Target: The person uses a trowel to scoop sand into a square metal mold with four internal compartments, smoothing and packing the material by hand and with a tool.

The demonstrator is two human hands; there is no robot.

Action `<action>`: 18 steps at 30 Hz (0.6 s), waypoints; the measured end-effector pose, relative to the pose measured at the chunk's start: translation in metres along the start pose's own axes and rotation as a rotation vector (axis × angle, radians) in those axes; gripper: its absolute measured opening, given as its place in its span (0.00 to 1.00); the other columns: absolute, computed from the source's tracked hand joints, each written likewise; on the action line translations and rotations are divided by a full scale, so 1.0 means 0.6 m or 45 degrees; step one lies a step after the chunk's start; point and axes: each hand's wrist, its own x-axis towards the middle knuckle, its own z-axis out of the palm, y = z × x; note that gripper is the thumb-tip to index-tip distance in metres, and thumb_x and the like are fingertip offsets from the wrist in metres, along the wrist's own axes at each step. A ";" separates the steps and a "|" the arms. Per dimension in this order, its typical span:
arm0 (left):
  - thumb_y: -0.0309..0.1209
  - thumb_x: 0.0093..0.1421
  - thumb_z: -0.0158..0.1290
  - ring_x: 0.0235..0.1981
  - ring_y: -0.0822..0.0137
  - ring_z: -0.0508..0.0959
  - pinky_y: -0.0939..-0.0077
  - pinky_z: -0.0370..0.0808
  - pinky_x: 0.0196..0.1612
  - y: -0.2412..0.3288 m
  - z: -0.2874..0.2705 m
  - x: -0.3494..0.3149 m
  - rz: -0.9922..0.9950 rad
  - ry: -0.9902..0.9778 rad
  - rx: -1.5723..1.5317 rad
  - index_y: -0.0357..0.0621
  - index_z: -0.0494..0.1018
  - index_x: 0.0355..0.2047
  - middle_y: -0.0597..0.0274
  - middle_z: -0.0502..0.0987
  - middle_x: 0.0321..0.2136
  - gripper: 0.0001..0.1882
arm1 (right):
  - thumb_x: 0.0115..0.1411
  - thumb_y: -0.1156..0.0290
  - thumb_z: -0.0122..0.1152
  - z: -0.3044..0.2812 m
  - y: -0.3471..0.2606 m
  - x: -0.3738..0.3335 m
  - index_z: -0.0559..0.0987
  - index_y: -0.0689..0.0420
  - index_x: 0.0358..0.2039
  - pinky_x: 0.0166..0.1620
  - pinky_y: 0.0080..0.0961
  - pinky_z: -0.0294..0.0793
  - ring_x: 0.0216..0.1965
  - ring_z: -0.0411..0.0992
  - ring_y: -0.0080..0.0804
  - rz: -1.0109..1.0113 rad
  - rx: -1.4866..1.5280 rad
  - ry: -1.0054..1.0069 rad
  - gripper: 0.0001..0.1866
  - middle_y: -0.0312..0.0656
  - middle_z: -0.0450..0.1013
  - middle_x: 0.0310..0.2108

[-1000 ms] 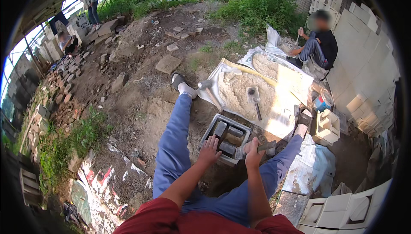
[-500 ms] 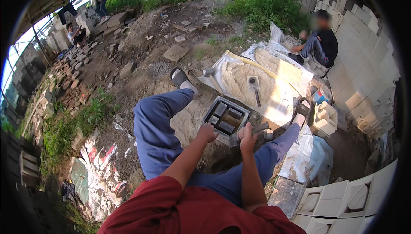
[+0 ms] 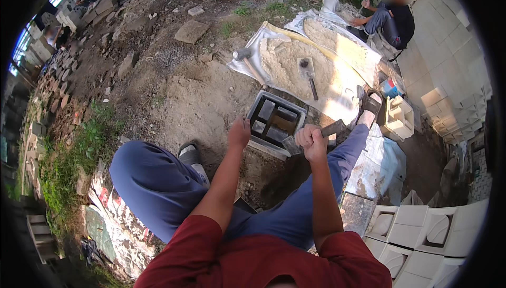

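A grey rectangular block mold (image 3: 270, 147) stands on the ground between my legs, with several dark grey core blocks inside and brown material among them. My left hand (image 3: 239, 132) is closed at the mold's left wall, its thumb uppermost; its fingertips are partly hidden. Beside the mold's near right corner, my right hand (image 3: 311, 139) is wrapped round a dull grey bar-like tool (image 3: 334, 128). One end of it sticks out to the right, and a flat grey part shows left of the fist. The tool's exact kind cannot be made out.
Beyond the mold, a trowel (image 3: 307, 72) lies on pale sand (image 3: 282, 64) over white sheeting, near a mallet (image 3: 243, 54). At right stand a pale hollow block (image 3: 399, 119), a bucket (image 3: 391, 88) and stacked blocks (image 3: 416, 225). A person (image 3: 395, 19) sits far right; others are far left.
My left foot has drawn back toward me and my left knee has swung left. My right hand has lifted slightly with the tool. The view has shifted; my left hand remains by the mold.
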 end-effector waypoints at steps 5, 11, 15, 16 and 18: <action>0.41 0.73 0.43 0.40 0.51 0.84 0.55 0.78 0.43 -0.100 0.024 0.053 -0.385 0.251 -0.643 0.35 0.74 0.41 0.48 0.83 0.37 0.19 | 0.72 0.56 0.50 0.096 0.028 0.102 0.58 0.52 0.19 0.25 0.23 0.48 0.20 0.49 0.18 0.215 -0.145 0.148 0.26 0.28 0.52 0.18; 0.41 0.75 0.38 0.39 0.57 0.82 0.63 0.76 0.46 -0.066 0.075 0.032 -0.382 0.205 -0.601 0.34 0.77 0.38 0.51 0.83 0.34 0.24 | 0.73 0.61 0.50 0.085 0.067 0.131 0.57 0.54 0.18 0.26 0.24 0.46 0.21 0.48 0.18 0.160 -0.200 0.071 0.26 0.27 0.51 0.18; 0.42 0.76 0.35 0.40 0.57 0.81 0.64 0.74 0.49 -0.059 0.076 0.023 -0.403 0.410 -0.732 0.34 0.75 0.41 0.51 0.82 0.36 0.25 | 0.73 0.63 0.50 0.077 0.103 0.136 0.58 0.55 0.16 0.25 0.24 0.48 0.20 0.50 0.17 0.201 -0.279 0.170 0.27 0.28 0.55 0.16; 0.43 0.76 0.34 0.40 0.57 0.81 0.64 0.74 0.50 -0.067 0.078 0.024 -0.414 0.536 -0.765 0.34 0.74 0.43 0.51 0.82 0.37 0.25 | 0.73 0.64 0.50 0.080 0.112 0.140 0.59 0.56 0.15 0.24 0.24 0.49 0.20 0.51 0.17 0.193 -0.281 0.127 0.27 0.29 0.56 0.16; 0.44 0.77 0.33 0.40 0.58 0.81 0.64 0.74 0.50 -0.082 0.083 0.027 -0.429 0.529 -0.848 0.35 0.73 0.45 0.51 0.82 0.38 0.25 | 0.73 0.64 0.50 0.081 0.125 0.145 0.61 0.57 0.15 0.24 0.24 0.50 0.19 0.52 0.17 0.198 -0.285 0.088 0.27 0.29 0.57 0.15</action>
